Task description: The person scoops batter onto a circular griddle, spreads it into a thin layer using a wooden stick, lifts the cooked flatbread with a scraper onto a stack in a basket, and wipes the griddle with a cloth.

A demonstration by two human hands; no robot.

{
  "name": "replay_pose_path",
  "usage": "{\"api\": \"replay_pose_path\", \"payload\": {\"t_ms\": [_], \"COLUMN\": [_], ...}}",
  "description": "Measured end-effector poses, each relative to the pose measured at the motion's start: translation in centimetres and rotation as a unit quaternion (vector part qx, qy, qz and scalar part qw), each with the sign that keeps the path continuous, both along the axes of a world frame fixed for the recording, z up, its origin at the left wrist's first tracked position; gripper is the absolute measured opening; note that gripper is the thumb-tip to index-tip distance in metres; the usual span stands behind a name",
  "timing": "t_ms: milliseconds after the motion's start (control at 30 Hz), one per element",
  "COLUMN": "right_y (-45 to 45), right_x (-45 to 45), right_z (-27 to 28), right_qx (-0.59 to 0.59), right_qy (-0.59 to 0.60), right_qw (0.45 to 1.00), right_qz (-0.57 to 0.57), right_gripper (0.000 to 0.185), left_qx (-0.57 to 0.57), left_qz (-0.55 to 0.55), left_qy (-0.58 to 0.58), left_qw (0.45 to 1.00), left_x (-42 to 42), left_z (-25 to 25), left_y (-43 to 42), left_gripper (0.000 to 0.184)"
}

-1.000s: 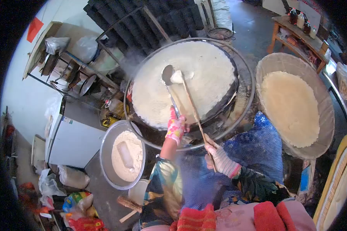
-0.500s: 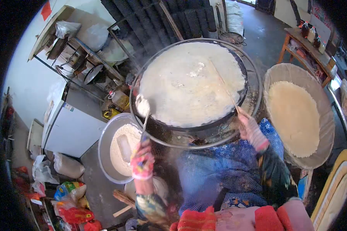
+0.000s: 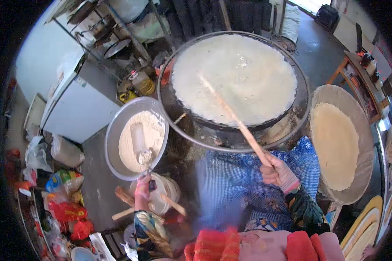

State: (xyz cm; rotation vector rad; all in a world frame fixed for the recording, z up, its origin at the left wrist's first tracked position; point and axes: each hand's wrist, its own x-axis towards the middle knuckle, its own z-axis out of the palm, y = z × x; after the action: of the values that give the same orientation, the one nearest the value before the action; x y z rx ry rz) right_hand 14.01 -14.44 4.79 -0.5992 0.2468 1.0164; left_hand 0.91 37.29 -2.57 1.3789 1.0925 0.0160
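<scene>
My right hand [image 3: 279, 175], in a striped glove, is closed around the lower end of a long wooden stick [image 3: 237, 119]. The stick reaches over a large round griddle [image 3: 272, 122], where a thin pale sheet of batter [image 3: 244, 69] covers most of the top. Down at the left, my left hand [image 3: 143, 187], in a pinkish glove, grips a ladle [image 3: 144, 157] by its handle. The ladle's bowl is inside the near side of a grey basin [image 3: 113, 154], at the pale thick mixture [image 3: 128, 130] in it. The glove hides most of the handle.
A cloth-lined basket [image 3: 363, 174] holding flat pale pancakes [image 3: 335, 143] stands right of the griddle. Below the basin is a white bucket [image 3: 172, 187] with a wooden handle across it. An oil bottle [image 3: 143, 82] and a white cabinet [image 3: 80, 111] are at left.
My left hand has drawn the batter-laden ladle back from the griddle's edge down to the basin. My right hand has swung the stick leftward over the batter, which looks smoother. The view has shifted.
</scene>
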Motion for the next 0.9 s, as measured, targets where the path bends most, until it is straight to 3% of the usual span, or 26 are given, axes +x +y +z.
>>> {"api": "replay_pose_path", "payload": {"t_ms": [33,67,100,133,200,267,300,367,400,433,500,533,567,633,700,733,767,800,833,900], "right_y": [-0.4,-1.1,-1.3,-1.1,-1.0,-0.7,-0.7,0.4,0.6,0.5,1.2,1.5,0.5,-2.5,-5.1,-7.3,-10.5,-10.3,-9.0,-6.6], "right_x": [0.1,0.4,0.8,1.2,2.3,3.3,3.9,5.1,6.0,6.9,7.3,7.6,8.7,10.8,12.5,14.1,17.1,16.0,14.0,12.1], "right_z": [-0.3,-0.8,-0.9,0.4,1.5,2.4,2.2,4.2,3.7,3.1,3.7,4.1,0.8,-2.5,-2.9,-4.1,-7.6,-5.0,-1.7,-0.2], "right_qx": [-0.005,0.031,0.068,0.056,-0.004,-0.074,-0.168,-0.151,-0.172,-0.195,-0.239,-0.329,-0.501,-0.625,-0.688,-0.669,-0.593,-0.599,-0.567,-0.504], "right_qy": [0.003,0.025,0.048,0.023,0.008,-0.068,-0.087,-0.097,-0.099,-0.099,-0.221,-0.276,-0.393,-0.622,-0.603,-0.601,-0.693,-0.534,-0.338,-0.226], "right_qw": [1.0,0.999,0.997,0.998,1.0,0.994,0.98,0.983,0.98,0.976,0.944,0.9,0.767,0.468,0.404,0.435,0.374,0.573,0.735,0.819], "right_qz": [0.009,0.0,-0.009,-0.007,-0.021,-0.042,-0.057,-0.03,-0.02,-0.009,0.043,0.077,0.081,0.062,0.023,-0.044,-0.169,-0.166,-0.155,-0.155], "right_gripper": [0.028,0.026,0.025,0.023,0.022,0.022,0.022,0.023,0.024,0.027,0.047,0.046,0.044,0.043,0.047,0.048,0.044,0.043,0.042,0.041], "left_qx": [0.159,0.325,0.477,0.61,0.47,0.223,0.174,0.117,0.1,0.035,-0.033,-0.054,-0.072,-0.091,-0.098,-0.1,-0.102,-0.101,-0.105,-0.105], "left_qz": [-0.064,-0.144,-0.221,-0.236,-0.197,-0.149,-0.229,-0.388,-0.468,-0.48,-0.523,-0.539,-0.554,-0.567,-0.584,-0.592,-0.597,-0.602,-0.605,-0.612], "left_qy": [0.052,0.096,0.138,0.096,-0.06,-0.224,-0.241,-0.281,-0.397,-0.478,-0.546,-0.56,-0.571,-0.579,-0.578,-0.579,-0.579,-0.58,-0.581,-0.583], "left_qw": [0.984,0.93,0.839,0.75,0.858,0.937,0.927,0.87,0.783,0.734,0.654,0.627,0.602,0.579,0.561,0.552,0.546,0.539,0.534,0.524], "left_x": [0.2,-0.4,-0.9,0.2,2.1,2.9,3.2,2.8,2.6,2.4,1.9,1.7,1.9,2.1,2.4,2.4,2.6,2.7,2.7,2.8], "left_z": [0.6,-1.5,-3.5,-0.4,5.3,11.0,16.5,23.4,23.9,25.4,27.0,27.8,28.5,28.8,28.9,29.0,29.0,28.9,28.9,28.8], "left_y": [-1.1,0.4,1.8,-1.1,-5.6,-11.6,-15.0,-19.7,-20.8,-23.1,-25.6,-26.7,-27.5,-28.3,-28.9,-29.1,-29.2,-29.4,-29.5,-29.7], "left_gripper": [0.027,0.042,0.058,0.054,0.047,0.039,0.04,0.049,0.031,0.028,0.027,0.027,0.027,0.027,0.027,0.026,0.026,0.026,0.026,0.026]}}
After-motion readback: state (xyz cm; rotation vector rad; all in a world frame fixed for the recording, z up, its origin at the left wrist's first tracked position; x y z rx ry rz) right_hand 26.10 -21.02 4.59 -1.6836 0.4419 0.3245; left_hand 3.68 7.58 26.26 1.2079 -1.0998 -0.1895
